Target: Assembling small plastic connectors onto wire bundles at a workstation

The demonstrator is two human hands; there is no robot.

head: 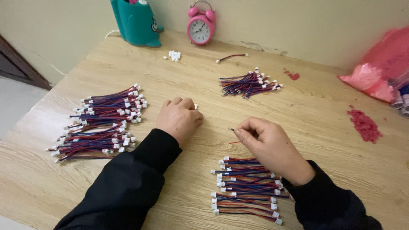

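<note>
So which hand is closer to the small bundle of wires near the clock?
Right, narrowly. The right hand sits below the small wire bundle, almost straight under it; the left hand lies lower-left of it, off to the side.

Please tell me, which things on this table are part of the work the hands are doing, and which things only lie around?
In the work:
- right hand pinching a thin wire
- left hand, closed on a small white connector
- three piles of red-blue wires
- loose white connectors

Only lying around:
- pink alarm clock
- teal holder
- pink bag
- red crumbs
</note>
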